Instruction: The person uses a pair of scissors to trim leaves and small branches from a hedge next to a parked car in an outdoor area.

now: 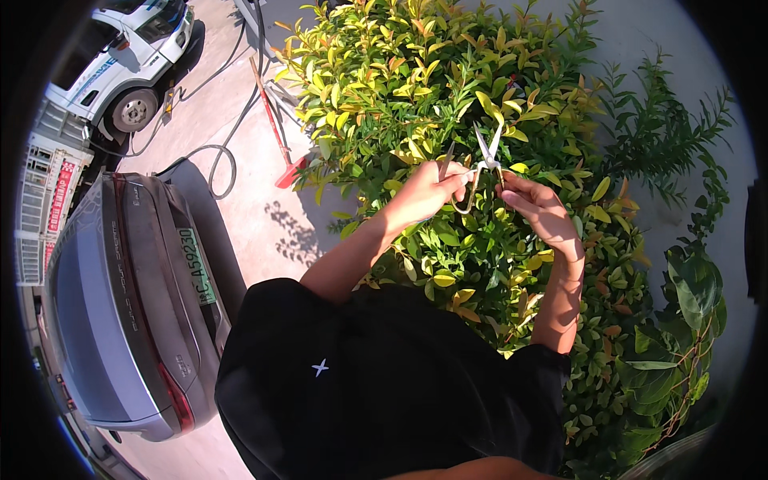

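Over the leafy bush [448, 88] I hold a pair of metal scissors [487, 162] with its blades spread apart and pointing away from me. My left hand [432, 192] is closed on the left handle, whose curved loop shows below the fingers. A narrow pointed sliver sticks up beside that hand; whether it is a leaf or something held I cannot make out. On the other side, my right hand [540, 208] grips the right handle between thumb and fingers. Yellow-green leaves rise just beyond the blade tips, and none is clearly between the blades.
A grey car [144, 296] stands at the left, with a white truck [120, 64] beyond it. A red long-handled tool [276, 132] and a dark hose [228, 148] lie on the pale ground. Broad-leaved vines [692, 284] hang along the wall at right.
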A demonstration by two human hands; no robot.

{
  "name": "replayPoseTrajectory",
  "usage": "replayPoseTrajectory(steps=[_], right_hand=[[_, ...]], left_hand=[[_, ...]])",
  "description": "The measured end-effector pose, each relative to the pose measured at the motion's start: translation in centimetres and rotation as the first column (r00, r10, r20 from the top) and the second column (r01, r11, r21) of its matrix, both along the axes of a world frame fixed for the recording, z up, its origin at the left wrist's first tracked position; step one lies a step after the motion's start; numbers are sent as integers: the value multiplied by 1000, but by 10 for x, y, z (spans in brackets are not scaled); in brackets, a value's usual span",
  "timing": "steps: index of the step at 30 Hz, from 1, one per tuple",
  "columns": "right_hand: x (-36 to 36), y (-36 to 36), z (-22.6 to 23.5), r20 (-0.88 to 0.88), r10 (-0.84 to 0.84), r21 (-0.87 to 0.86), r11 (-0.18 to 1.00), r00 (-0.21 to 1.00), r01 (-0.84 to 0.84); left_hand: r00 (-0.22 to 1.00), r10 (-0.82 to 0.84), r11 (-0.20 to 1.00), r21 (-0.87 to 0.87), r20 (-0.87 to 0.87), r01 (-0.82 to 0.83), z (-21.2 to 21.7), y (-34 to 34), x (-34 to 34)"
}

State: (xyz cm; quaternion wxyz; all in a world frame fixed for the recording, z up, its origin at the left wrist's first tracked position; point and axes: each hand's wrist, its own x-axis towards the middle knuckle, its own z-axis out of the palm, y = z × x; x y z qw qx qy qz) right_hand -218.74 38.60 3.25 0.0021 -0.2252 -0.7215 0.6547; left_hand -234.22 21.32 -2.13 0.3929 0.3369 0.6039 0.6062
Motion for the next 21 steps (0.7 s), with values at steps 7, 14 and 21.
replayPoseTrajectory(steps=[7, 14, 21], right_hand=[[-6, 0, 11, -261, -344, 620, 657, 902, 429], [-2, 43, -29, 64, -223, -162, 959, 973, 231], [-56, 71, -42, 229, -382, -466, 764, 895, 445]], left_hand=[[996, -15, 1000, -22, 86, 17, 8, 11, -10], [985, -127, 970, -194, 114, 148, 8, 65, -37], [993, -52, 897, -432, 109, 95, 7, 122, -59]])
